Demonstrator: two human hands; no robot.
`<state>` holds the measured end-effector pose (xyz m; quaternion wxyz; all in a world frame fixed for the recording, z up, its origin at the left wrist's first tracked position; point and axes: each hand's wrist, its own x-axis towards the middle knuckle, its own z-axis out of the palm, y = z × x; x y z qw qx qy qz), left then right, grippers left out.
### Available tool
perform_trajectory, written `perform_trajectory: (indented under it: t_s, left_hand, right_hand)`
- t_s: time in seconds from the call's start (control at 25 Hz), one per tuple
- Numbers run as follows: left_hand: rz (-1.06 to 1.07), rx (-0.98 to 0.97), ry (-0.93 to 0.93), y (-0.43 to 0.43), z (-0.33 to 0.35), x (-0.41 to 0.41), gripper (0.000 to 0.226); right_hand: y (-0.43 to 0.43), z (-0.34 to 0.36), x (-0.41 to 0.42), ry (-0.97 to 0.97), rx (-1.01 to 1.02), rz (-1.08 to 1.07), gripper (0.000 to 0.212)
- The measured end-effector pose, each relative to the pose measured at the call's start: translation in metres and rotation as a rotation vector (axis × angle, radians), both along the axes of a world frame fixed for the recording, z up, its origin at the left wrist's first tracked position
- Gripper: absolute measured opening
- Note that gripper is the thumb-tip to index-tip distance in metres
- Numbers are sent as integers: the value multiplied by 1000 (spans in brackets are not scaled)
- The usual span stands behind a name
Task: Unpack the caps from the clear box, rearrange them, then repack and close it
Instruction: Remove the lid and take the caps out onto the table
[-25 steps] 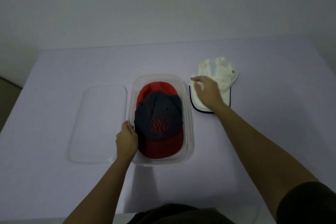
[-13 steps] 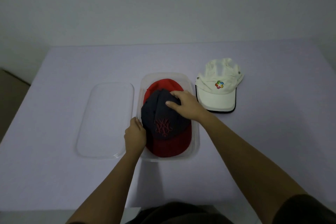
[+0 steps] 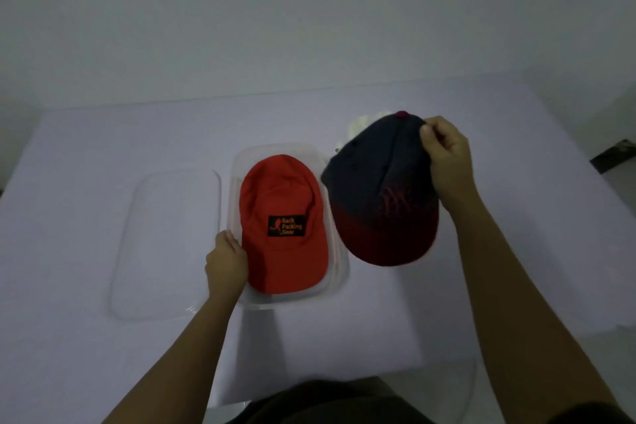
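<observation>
The clear box (image 3: 339,272) stands open at the table's middle with a red cap (image 3: 280,196) lying in it, brim toward me, a black patch on its front. My left hand (image 3: 225,263) grips the box's left rim. My right hand (image 3: 447,162) pinches the crown of a navy cap with a dark red brim (image 3: 375,193) and holds it in the air to the right of the box. A white cap (image 3: 361,122) lies on the table behind the navy cap, almost wholly hidden by it.
The clear lid (image 3: 165,244) lies flat on the table just left of the box. The table (image 3: 103,148) is covered in pale lilac cloth. A dark object (image 3: 616,155) shows past the table's right edge. A plain wall rises behind.
My right hand went from the white cap to the navy cap in the box, gripped it and lifted it out to the right. The red cap is now uncovered. My left hand stayed on the rim.
</observation>
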<state>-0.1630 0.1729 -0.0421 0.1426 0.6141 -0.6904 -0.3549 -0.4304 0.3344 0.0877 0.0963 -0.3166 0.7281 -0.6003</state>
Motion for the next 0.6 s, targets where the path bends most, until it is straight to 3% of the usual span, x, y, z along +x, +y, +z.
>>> perform_trajectory:
  t_s: [0.36, 0.52, 0.6]
  left_hand:
    - [-9, -3, 12, 0, -3, 2, 41]
    - [-6, 0, 14, 1, -3, 1, 41]
    - [-2, 1, 15, 2, -2, 0, 40]
  right_hand:
    - [39, -113, -17, -214, 460, -17, 15]
    - [19, -100, -7, -65, 332, -236, 35]
    - [-9, -85, 6, 71, 296, -178, 31]
